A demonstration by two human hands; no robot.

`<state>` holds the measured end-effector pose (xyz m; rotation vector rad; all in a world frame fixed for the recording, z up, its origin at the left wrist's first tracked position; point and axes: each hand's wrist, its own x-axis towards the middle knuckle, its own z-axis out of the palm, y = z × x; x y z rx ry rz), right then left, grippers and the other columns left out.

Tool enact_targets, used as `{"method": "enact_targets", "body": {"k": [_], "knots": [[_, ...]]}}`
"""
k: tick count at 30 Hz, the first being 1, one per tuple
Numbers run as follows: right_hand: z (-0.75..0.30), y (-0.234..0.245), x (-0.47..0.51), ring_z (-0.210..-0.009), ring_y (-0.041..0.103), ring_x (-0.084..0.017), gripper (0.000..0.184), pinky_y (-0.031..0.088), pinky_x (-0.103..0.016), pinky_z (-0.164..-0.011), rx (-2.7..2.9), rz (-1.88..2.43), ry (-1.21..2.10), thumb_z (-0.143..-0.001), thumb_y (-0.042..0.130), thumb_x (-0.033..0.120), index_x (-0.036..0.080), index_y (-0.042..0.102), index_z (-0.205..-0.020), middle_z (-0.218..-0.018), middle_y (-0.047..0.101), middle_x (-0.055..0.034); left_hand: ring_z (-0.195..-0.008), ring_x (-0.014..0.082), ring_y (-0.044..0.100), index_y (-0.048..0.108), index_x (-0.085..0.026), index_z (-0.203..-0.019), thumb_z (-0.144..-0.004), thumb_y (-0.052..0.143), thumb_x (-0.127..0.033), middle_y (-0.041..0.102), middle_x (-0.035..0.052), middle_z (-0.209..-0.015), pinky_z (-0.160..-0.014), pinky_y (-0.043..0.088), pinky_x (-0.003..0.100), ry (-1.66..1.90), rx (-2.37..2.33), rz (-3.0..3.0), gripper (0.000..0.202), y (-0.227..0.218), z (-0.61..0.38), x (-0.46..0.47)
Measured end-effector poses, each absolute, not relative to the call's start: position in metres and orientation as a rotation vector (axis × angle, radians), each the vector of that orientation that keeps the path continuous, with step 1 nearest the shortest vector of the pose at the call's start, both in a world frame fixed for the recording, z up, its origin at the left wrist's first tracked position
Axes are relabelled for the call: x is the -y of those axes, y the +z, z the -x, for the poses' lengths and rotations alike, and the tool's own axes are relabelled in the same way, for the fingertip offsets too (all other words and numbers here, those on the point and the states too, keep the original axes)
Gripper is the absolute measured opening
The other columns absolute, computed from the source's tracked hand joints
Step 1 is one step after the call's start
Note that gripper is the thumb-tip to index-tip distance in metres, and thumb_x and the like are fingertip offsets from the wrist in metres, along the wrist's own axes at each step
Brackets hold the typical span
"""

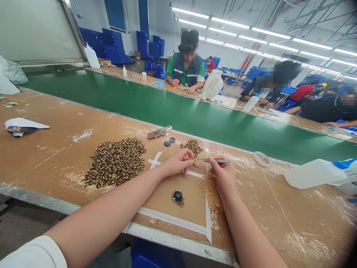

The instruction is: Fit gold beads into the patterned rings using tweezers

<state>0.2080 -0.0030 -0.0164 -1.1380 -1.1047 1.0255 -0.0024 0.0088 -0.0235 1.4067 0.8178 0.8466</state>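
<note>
My left hand (180, 162) is closed in a pinch over the taped board, and a tiny piece seems to be between its fingertips, too small to name. From the right, my right hand (224, 175) grips slim metal tweezers (223, 160), their thin tip reaching the left fingertips. Below the hands sits a small black dish of dark liquid (177, 197), with a brown smear beside it. A pile of tan beads (209, 190) lies partly under my right hand. Beyond my fingers is a small heap of brownish pieces (193, 147). Left of my forearm spreads a large pile of dark-and-cream small parts (115, 162).
Two black caps (169, 142) and a folded brown strip (159, 132) lie near the green conveyor belt (125, 100). A tape roll (262, 159) and a white bottle (309, 174) are at right. Crumpled paper (23, 126) lies left. Co-workers sit across the belt near a fan (213, 85).
</note>
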Motion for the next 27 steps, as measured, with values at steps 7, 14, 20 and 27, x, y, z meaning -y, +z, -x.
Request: {"method": "enact_targets", "body": {"k": [7, 14, 20, 27], "knots": [[-0.2096, -0.0208, 0.0015, -0.039, 0.046, -0.008, 0.034, 0.038, -0.024, -0.041, 1.096, 1.11, 1.045, -0.074, 0.089, 0.044, 0.016, 0.07, -0.08, -0.058, 0.065, 0.0014, -0.048, 0.0048, 0.045, 0.043, -0.022, -0.103, -0.095, 0.06, -0.04, 0.078, 0.0067, -0.103, -0.053, 0.04, 0.021, 0.838, -0.805, -1.437, 0.026, -0.0244, 0.0023, -0.0091], [-0.2101, -0.0215, 0.0006, -0.04, 0.046, -0.01, 0.034, 0.037, -0.025, -0.042, 1.119, 1.129, 1.042, -0.075, 0.088, 0.046, 0.017, 0.07, -0.08, -0.058, 0.066, 0.0005, -0.05, 0.0059, 0.044, 0.044, -0.022, -0.103, -0.095, 0.06, -0.041, 0.078, 0.0076, -0.106, -0.053, 0.038, 0.022, 0.83, -0.825, -1.444, 0.026, -0.0227, 0.0019, -0.0075], [-0.2116, -0.0219, 0.0002, -0.039, 0.047, -0.009, 0.035, 0.036, -0.025, -0.041, 1.138, 1.148, 1.049, -0.075, 0.088, 0.046, 0.016, 0.071, -0.08, -0.062, 0.069, -0.0018, -0.05, 0.0063, 0.043, 0.046, -0.022, -0.103, -0.094, 0.061, -0.043, 0.078, 0.0074, -0.104, -0.053, 0.036, 0.023, 0.842, -0.834, -1.441, 0.028, -0.0238, 0.0011, -0.0077], [-0.2109, -0.0189, 0.0014, -0.04, 0.048, -0.009, 0.04, 0.039, -0.026, -0.042, 1.123, 1.158, 1.05, -0.07, 0.09, 0.048, 0.015, 0.071, -0.08, -0.07, 0.074, -0.0054, -0.049, 0.006, 0.039, 0.047, -0.023, -0.105, -0.095, 0.06, -0.042, 0.078, 0.0065, -0.105, -0.051, 0.031, 0.022, 0.831, -0.849, -1.467, 0.025, -0.0249, 0.0024, -0.0076]]}}
